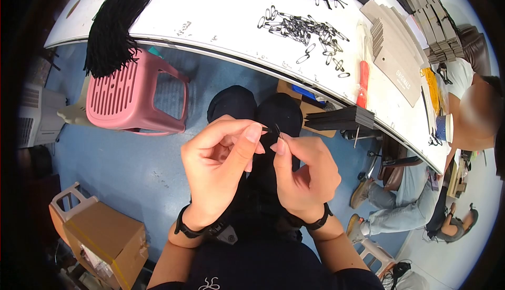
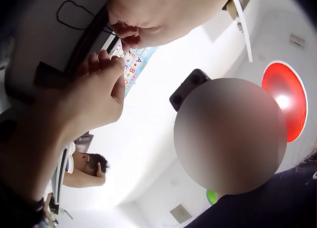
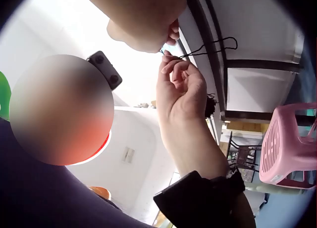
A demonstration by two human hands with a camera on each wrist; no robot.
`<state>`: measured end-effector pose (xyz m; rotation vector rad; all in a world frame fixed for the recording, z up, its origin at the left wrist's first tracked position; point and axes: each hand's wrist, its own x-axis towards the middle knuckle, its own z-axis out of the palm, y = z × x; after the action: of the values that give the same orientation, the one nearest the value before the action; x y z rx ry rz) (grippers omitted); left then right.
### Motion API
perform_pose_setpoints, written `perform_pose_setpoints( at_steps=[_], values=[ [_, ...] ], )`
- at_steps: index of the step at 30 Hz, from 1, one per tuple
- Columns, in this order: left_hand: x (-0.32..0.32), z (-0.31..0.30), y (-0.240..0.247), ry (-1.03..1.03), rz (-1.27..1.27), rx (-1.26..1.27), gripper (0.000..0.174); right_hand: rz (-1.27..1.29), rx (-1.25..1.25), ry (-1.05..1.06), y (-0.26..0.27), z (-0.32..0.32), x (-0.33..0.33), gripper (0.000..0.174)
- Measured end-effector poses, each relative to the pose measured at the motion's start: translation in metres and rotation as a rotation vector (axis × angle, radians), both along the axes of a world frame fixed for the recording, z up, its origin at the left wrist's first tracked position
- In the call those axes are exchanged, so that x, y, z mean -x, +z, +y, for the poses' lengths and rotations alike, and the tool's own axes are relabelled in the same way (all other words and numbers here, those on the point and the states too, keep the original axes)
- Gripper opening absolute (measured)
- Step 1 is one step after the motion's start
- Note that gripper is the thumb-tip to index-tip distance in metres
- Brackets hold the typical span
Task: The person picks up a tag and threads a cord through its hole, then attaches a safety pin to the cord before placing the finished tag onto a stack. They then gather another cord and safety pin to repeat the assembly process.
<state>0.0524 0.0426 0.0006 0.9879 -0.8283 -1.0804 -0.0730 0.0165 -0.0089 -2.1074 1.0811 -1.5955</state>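
Both hands meet over the lap in the head view, fingertips close together. My left hand (image 1: 218, 158) pinches a thin black cord between thumb and forefinger. A loop of that cord (image 3: 234, 39) hangs out beyond the left fingers in the right wrist view. My right hand (image 1: 307, 171) pinches a small thin black piece (image 1: 277, 129) at the cord's end; I cannot tell whether it is a safety pin. On the white table ahead lies a spread pile of black safety pins (image 1: 300, 29). A thick bundle of black cords (image 1: 113, 32) hangs over the table's left edge.
The white table (image 1: 210, 16) edge runs just beyond the knees. Grey printed cards (image 1: 397, 74) and a red-handled tool (image 1: 363, 82) lie on its right side. A pink stool (image 1: 118, 95) stands left, a cardboard box (image 1: 108, 232) behind it. Another person sits at right.
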Motion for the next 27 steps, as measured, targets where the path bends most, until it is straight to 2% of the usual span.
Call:
perform_pose_setpoints(
  at_steps=[8, 27],
  values=[
    [0.005, 0.004, -0.002, -0.040, 0.141, 0.011, 0.011, 0.108, 0.206, -0.079, -0.006, 0.000, -0.001, 0.026],
    [0.011, 0.006, 0.005, -0.014, 0.199, -0.031, 0.006, 0.164, 0.266, -0.080, -0.010, 0.000, 0.005, 0.035]
  ],
)
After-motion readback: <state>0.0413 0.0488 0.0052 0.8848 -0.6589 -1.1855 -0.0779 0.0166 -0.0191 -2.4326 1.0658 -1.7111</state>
